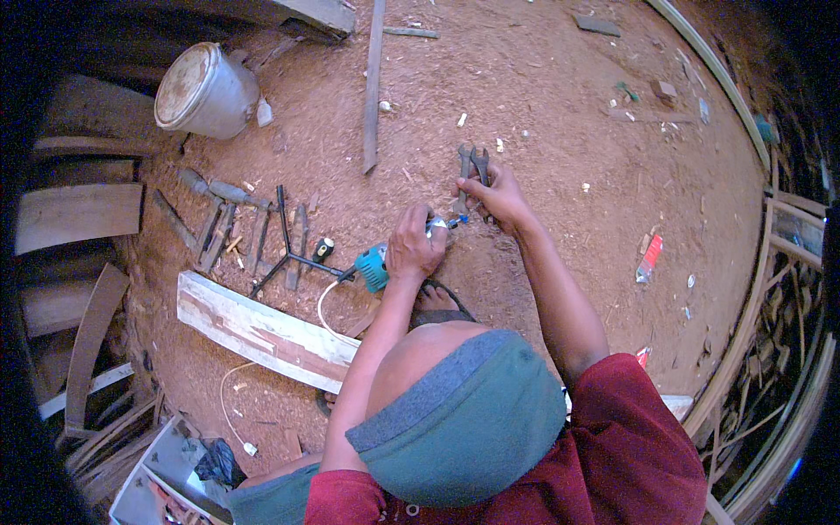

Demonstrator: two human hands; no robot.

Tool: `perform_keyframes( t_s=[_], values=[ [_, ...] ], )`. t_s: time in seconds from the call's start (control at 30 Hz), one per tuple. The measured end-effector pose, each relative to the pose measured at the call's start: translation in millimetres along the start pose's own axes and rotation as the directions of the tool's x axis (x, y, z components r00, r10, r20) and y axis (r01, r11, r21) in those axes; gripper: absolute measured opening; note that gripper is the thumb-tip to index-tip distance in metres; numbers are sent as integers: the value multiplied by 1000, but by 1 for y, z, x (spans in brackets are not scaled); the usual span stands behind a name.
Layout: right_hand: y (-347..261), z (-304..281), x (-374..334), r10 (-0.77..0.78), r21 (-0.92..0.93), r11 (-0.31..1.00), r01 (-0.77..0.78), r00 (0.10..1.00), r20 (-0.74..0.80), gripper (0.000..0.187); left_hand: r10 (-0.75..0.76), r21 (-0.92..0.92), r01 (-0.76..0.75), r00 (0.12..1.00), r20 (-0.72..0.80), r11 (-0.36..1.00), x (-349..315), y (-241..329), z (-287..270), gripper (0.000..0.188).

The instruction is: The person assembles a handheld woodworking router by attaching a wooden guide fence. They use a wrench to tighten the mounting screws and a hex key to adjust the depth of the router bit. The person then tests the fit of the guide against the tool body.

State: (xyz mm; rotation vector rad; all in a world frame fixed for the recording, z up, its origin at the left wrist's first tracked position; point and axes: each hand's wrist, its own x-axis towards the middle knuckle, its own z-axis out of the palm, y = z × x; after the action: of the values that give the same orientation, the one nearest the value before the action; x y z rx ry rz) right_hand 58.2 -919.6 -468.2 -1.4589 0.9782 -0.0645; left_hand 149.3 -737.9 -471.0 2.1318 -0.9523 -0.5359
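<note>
My left hand (415,245) grips the body of a teal power tool (374,267) that lies low over the sawdust floor, its white cord (325,306) trailing toward me. My right hand (500,199) holds two dark open-end wrenches (472,164) whose jaws stick up past my fingers, their lower ends meeting the tool's metal front end (440,225). My bent knee in grey-green shorts (464,411) and a sandalled foot (437,302) sit just below both hands.
Several chisels and metal hand tools (254,232) lie in a row to the left. A pale plank (262,332) lies across below them. A white bucket (206,90) lies at upper left, a thin wooden strip (373,87) at top centre, stacked timber (74,214) on the left.
</note>
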Motion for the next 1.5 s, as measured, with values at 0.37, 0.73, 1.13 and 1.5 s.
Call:
perform_keyframes(
  t_s=[0.37,0.73,1.13,1.5],
  values=[
    [-12,46,-21,-228,-583,798,150,972,-62,35,30,-68,-34,998,-61,997,1,-6,3,22],
    [-10,56,-44,-437,-550,763,339,898,-51,27,28,-33,-28,1000,2,999,0,-8,1,18],
    [7,56,-20,-353,-540,789,292,935,-10,31,-61,-50,57,995,-82,997,2,-11,3,12],
    [8,25,39,-149,-528,765,368,899,411,37,-25,8,26,998,-59,1000,4,-14,7,12]
  ],
)
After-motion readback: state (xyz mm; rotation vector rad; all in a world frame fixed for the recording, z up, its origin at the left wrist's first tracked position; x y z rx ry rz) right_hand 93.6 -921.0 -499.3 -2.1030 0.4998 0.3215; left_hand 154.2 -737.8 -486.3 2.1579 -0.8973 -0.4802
